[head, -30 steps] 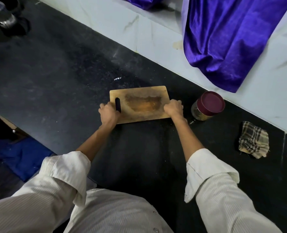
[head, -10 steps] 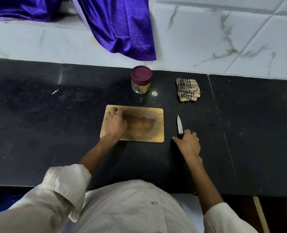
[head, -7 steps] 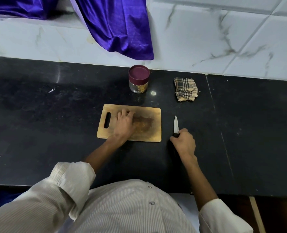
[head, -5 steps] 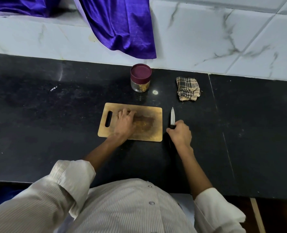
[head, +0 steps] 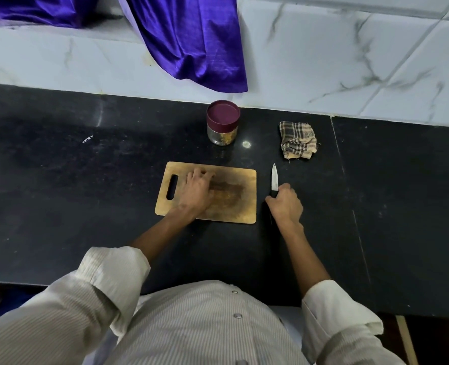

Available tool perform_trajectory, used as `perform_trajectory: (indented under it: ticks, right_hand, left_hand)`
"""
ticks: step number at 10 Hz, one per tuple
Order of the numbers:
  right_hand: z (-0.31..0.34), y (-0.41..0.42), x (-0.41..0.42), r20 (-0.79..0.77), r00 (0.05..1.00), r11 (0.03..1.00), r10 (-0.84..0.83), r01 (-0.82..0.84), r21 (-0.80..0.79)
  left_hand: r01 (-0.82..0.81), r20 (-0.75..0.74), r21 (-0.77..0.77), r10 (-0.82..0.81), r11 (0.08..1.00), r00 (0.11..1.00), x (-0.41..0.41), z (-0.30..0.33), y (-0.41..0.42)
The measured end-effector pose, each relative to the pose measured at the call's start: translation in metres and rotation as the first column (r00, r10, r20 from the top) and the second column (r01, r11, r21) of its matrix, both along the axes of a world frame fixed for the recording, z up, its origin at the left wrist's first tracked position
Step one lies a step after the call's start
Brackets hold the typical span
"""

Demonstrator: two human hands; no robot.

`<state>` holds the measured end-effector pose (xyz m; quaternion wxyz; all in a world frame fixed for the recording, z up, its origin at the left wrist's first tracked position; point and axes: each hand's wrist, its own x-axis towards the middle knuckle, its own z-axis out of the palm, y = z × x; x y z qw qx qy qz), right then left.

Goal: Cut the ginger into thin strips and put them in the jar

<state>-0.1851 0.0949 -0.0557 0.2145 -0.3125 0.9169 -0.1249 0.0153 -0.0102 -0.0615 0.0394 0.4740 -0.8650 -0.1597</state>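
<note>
Fingers of R hand round knife handle, beside board.

The left hand lies flat on the cutting board and covers the board's middle left — whatever sits under the palm cannot be seen, and no ginger can be made out. The right hand wraps the knife handle, so only the blade shows. The jar at the far side has its lid on; something yellowish shows through the glass, too small to tell. The purple cloth runs off the top edge. The checked rag is crumpled, its folds hiding its shape. The person's shirt and sleeves are cut off by the near edge — the counter by both sides.
</note>
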Motion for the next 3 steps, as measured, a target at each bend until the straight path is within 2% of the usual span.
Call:
perform_trajectory:
  ticks: [1, 3]
  right_hand:
    - [0.0021, 0.0007, 0.0004, 0.000, 1.000, 1.000, 0.012, -0.012, 0.011]
    - [0.0089, -0.0007, 0.0045, -0.039, 0.999, 0.999, 0.035, -0.036, -0.009]
  left_hand:
    - [-0.012, -0.012, 0.026, 0.012, 1.000, 1.000, 0.0004, 0.0047, -0.0003]
    - [-0.017, -0.161, 0.074, 0.029, 0.997, 0.986, 0.0036, 0.0141, -0.0049]
